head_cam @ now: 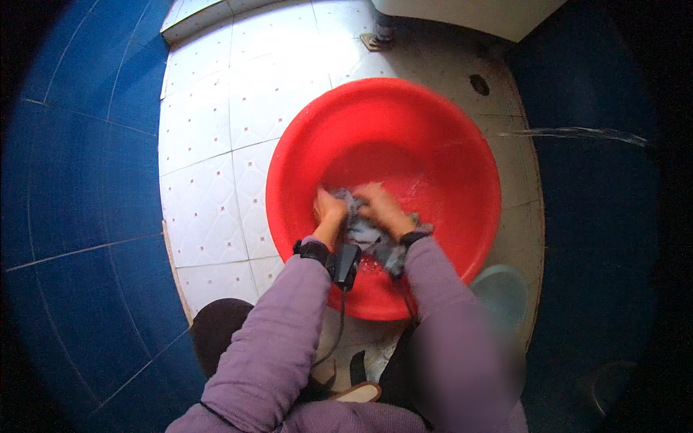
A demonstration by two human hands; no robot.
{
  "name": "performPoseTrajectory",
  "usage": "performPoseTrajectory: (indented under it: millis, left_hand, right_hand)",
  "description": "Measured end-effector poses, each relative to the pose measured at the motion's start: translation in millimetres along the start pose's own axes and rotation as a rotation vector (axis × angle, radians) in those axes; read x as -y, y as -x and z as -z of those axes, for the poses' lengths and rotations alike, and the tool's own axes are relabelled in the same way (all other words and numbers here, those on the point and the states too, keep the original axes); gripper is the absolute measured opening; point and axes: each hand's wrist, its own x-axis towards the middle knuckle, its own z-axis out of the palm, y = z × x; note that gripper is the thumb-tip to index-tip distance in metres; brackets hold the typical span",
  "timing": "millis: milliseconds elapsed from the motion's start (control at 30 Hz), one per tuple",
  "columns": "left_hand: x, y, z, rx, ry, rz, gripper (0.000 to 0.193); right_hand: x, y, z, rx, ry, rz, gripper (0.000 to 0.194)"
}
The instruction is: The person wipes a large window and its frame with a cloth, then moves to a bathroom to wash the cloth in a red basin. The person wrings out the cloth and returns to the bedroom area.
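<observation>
A large red plastic basin [455, 140] stands on the tiled floor before me, with a little water in its bottom. Inside it, toward its near left part, lies a bunched grey and white wet cloth [364, 234]. My left hand [330, 208] is closed on the cloth's left end. Just to the right, my right hand [381, 208] grips the same cloth, blurred by motion. Both wrists wear black straps, and a black box with a cable [346, 266] hangs at the left wrist. The fingertips are partly hidden.
A stream of water [584, 132] crosses from the right toward the basin. A pale green basin [503, 295] stands at its lower right. Blue tiled walls [92, 189] rise on both sides. A drain pipe [383, 32] and a floor hole [479, 84] lie beyond.
</observation>
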Motion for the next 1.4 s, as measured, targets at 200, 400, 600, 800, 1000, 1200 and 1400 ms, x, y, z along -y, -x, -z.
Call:
performPoseTrajectory:
  millis: [200,400,600,800,1000,1200,1400]
  left_hand:
    - [31.1,-23.2,-3.2,0.404,-0.107,0.104,0.039]
    - [10.4,-6.3,19.6,0.085,-0.115,-0.219,0.036]
    - [-73.2,9.0,124.3,0.529,0.536,-0.683,0.023]
    - [-93.9,45.5,182.8,0.876,0.204,-0.909,0.025]
    - [-49.5,42.9,141.7,1.062,-0.458,-0.629,0.049]
    - [-26.6,19.3,116.5,0.673,-0.199,-0.397,0.077]
    - [-17.3,-12.9,86.1,0.472,-0.012,-0.266,0.079]
  right_hand:
    - [-16.1,26.0,37.7,-0.561,0.183,-0.635,0.043]
    - [-5.9,39.7,36.5,-0.373,0.318,-0.405,0.029]
    - [3.1,48.1,196.5,-0.603,-0.454,-0.179,0.025]
    - [93.0,106.0,266.6,-0.148,-0.553,-0.186,0.023]
    - [5.2,102.7,175.0,0.31,-0.444,-0.425,0.037]
    - [-38.1,84.4,68.7,-0.082,0.075,-0.844,0.057]
    - [88.5,39.9,-49.2,-0.196,0.469,-0.48,0.085]
